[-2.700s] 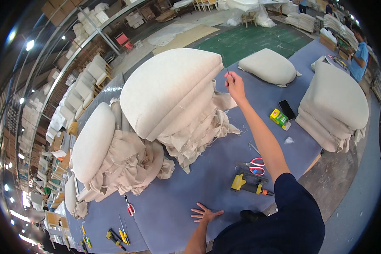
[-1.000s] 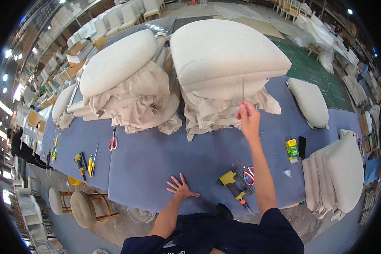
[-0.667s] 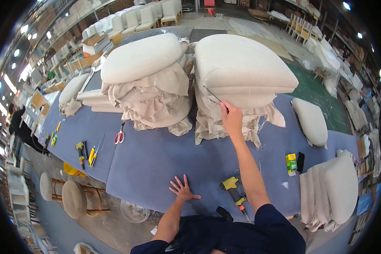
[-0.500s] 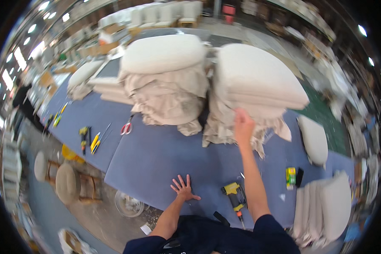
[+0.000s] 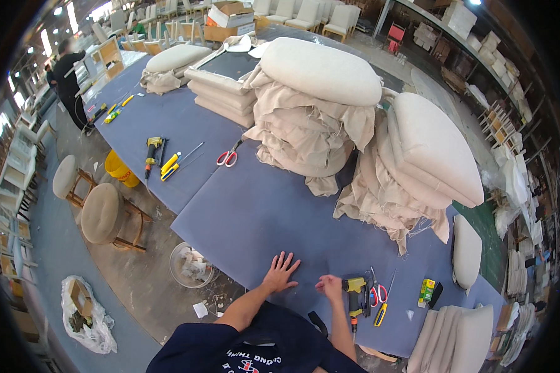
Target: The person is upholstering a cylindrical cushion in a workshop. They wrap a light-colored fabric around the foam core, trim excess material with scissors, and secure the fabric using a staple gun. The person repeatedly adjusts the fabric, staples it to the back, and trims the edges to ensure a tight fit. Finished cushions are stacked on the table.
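Note:
My left hand (image 5: 282,272) lies spread and palm down on the blue-covered worktable (image 5: 261,217), close to its front edge. Just right of it, my right hand (image 5: 330,287) is held with curled, closed fingers; whatever they may hold is hidden. Nearest to the right hand is a yellow-and-black staple gun (image 5: 356,297). Beside that gun lie red-handled scissors (image 5: 378,294) and a yellow screwdriver (image 5: 381,314). Beyond my hands, cream padded seat cushions (image 5: 438,146) are stacked over loose fabric, next to a taller stack topped by a rounded cushion (image 5: 320,69).
A second staple gun (image 5: 154,155), more yellow screwdrivers (image 5: 171,165) and another pair of scissors (image 5: 228,158) lie left. Folded cushions (image 5: 460,339) and a small green-yellow box (image 5: 426,292) are at right. Round stools (image 5: 102,214) and a scrap bin (image 5: 191,266) stand on the floor; a person (image 5: 68,81) stands far left.
My right hand has come back from the right cushion stack to the table's near edge. My left hand stays flat on the table. The whole view has swung left.

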